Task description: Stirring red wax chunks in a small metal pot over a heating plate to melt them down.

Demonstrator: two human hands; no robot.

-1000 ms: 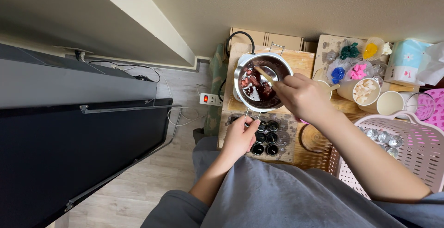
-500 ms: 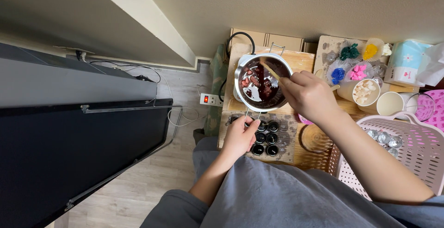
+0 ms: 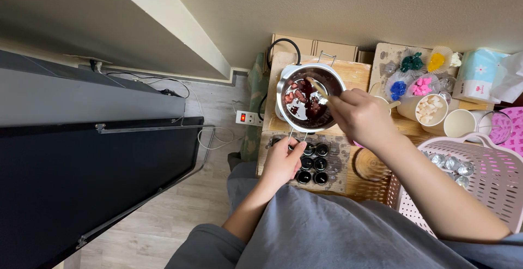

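A metal pot (image 3: 309, 101) of dark red melt sits on the wooden bench (image 3: 359, 73). The right hand (image 3: 360, 117) pinches a wooden stick (image 3: 318, 90) dipped into the pot. Just below the pot, the left hand (image 3: 282, 161) curls its fingers around the pot's handle, beside small dark jars (image 3: 315, 163).

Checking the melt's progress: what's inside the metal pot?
The metal pot holds dark red liquid with pinkish lumps, and the stick held by the right hand. The liquid hides the pot's bottom.
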